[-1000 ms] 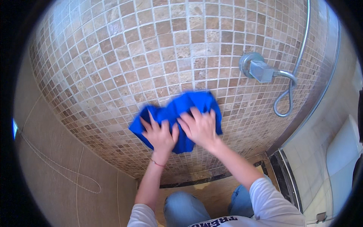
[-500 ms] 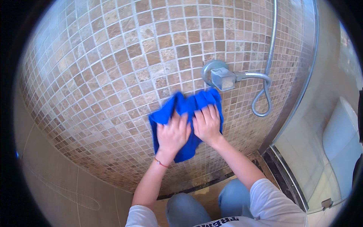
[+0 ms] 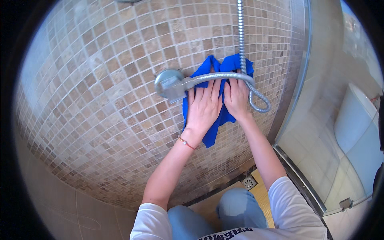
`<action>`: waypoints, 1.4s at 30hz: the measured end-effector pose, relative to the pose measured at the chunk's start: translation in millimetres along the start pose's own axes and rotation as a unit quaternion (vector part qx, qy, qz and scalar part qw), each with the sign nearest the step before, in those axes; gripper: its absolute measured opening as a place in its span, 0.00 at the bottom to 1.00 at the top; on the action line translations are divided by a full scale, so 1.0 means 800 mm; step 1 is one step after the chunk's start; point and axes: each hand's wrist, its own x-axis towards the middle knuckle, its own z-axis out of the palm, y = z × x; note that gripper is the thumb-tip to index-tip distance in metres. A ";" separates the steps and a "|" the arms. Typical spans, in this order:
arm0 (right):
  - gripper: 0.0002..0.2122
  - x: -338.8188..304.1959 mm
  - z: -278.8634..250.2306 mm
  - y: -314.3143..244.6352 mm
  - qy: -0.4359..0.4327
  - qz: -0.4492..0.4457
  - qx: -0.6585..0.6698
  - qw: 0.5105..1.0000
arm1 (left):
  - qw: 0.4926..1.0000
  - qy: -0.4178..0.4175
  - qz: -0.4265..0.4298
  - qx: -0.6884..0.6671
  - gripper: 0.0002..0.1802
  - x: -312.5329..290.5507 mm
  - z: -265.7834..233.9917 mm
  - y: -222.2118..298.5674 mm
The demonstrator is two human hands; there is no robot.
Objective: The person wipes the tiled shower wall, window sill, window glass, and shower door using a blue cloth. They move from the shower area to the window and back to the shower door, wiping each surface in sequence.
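Note:
A bright blue cloth (image 3: 214,122) is spread against the mosaic-tiled wall (image 3: 132,84), its top edge bunched into folds. My left hand (image 3: 203,105) lies flat on the cloth, fingers stretched upward and slightly apart, pressing it to the tiles. Beside it, my right hand (image 3: 237,98) also presses on the cloth with straight fingers. A metal shower hose (image 3: 224,75) crosses in front of both hands' fingers and hides part of them. Left of the cloth, a chrome wall fitting (image 3: 170,85) juts out, blurred by motion.
At the right stands a glass panel (image 3: 298,96) with a metal-edged sill (image 3: 300,178). Beyond it is a white rounded fixture (image 3: 354,116). A floor drain (image 3: 249,183) sits near my knees (image 3: 240,208). Plain large tiles (image 3: 68,204) cover the left wall.
Both hands and the cloth have moved right past the chrome fitting, and up behind the hose. The view has shifted right, and the floor drain now shows.

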 end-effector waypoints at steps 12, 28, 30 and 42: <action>0.17 -0.260 -0.040 0.133 -0.125 0.025 -0.105 0.986 | 0.973 -0.198 0.109 -0.043 0.26 -0.199 0.137 0.094; 0.21 -0.063 -0.106 0.298 0.096 0.005 -0.109 0.989 | 0.994 -0.022 0.106 -0.003 0.31 0.073 0.211 0.231; 0.21 -0.134 -0.094 0.314 0.080 0.077 -0.099 0.989 | 0.982 -0.090 0.165 0.011 0.33 0.029 0.243 0.243; 0.29 -0.519 0.030 0.204 0.044 0.513 -0.004 0.857 | 0.877 -0.320 0.354 -0.050 0.39 -0.327 0.314 0.194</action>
